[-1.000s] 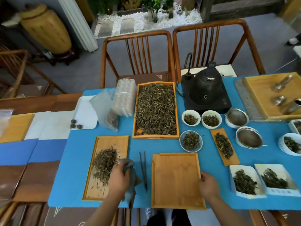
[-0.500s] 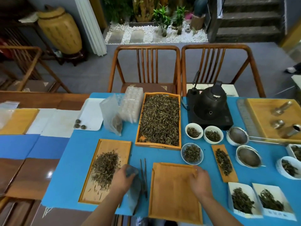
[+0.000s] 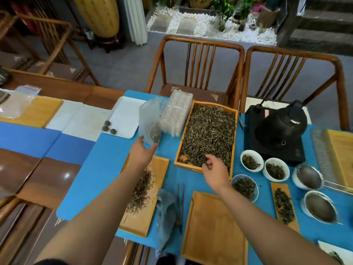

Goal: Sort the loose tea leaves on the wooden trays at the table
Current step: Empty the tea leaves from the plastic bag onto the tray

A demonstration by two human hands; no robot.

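A deep wooden tray (image 3: 235,131) full of loose tea leaves (image 3: 209,134) stands at the table's middle. My right hand (image 3: 214,170) is at its near end, fingers curled and pinching a few leaves. My left hand (image 3: 142,153) reaches out with spread fingers to the bottom of a clear plastic bag (image 3: 150,121) that holds a little tea; it touches or nearly touches it. Under my left forearm lies a flat wooden tray (image 3: 142,220) with a small heap of leaves (image 3: 141,196). An empty wooden tray (image 3: 214,232) lies near me.
Tweezers (image 3: 180,205) and a grey cloth (image 3: 165,213) lie between the two near trays. Bowls of tea (image 3: 251,160), a narrow wooden scoop (image 3: 284,205), strainers (image 3: 308,176) and a black kettle (image 3: 280,127) stand to the right. A white tray (image 3: 124,115) with tea balls and clear plastic boxes (image 3: 176,113) stand behind.
My left hand let go of the grey cloth and reached forward to the plastic bag. My right hand left the empty tray and moved into the near end of the full tray.
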